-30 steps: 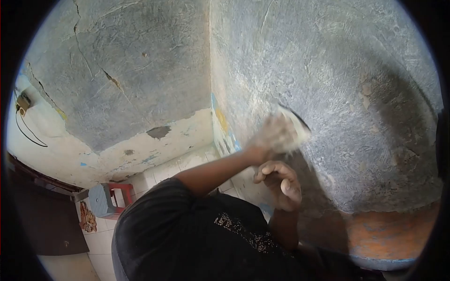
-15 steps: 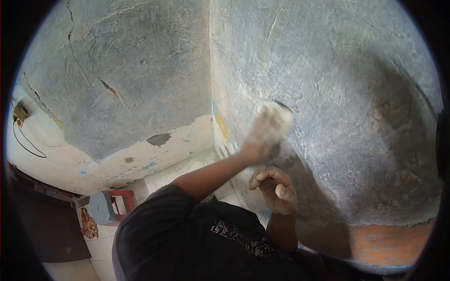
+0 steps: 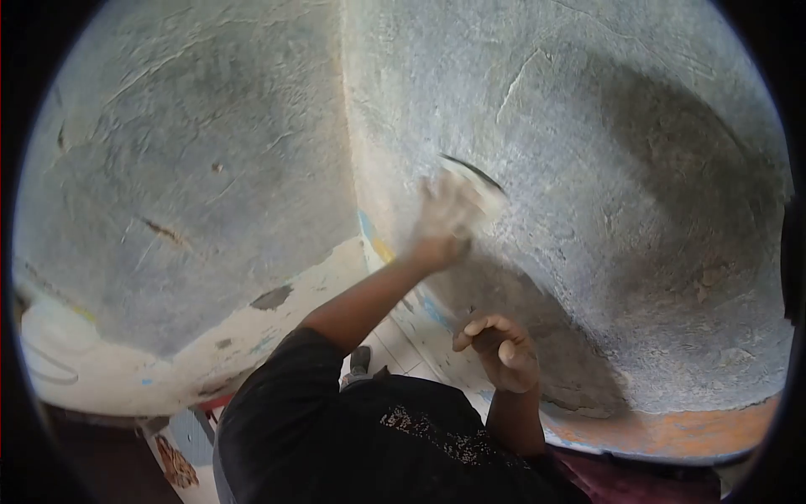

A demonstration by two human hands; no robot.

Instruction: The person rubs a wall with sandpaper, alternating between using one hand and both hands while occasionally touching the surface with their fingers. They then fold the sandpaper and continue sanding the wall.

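My left hand (image 3: 441, 214) reaches out to the wall (image 3: 546, 176) and presses a pale, flat pad (image 3: 477, 186) with a dark edge against the grey, rough plaster. Fingers and pad are both smeared by motion, and I cannot tell the pad's exact kind. Lower down, near my chest, my right hand (image 3: 504, 353) is held up before the wall with loosely curled fingers and the thumb apart. Nothing is in it. Pale dust coats its fingers.
A second patched wall (image 3: 218, 218) meets this one in a corner on the left. At lower left are a grey-and-red stool (image 3: 193, 437), partly hidden, and a brown crumpled cloth (image 3: 176, 462). An orange band (image 3: 697, 433) runs low along the right wall. White floor tiles (image 3: 395, 344) show below.
My left hand and the pad have shifted up and left in view. The view itself has moved, so the corner lies further left and the stool lower. My right hand keeps its curled pose.
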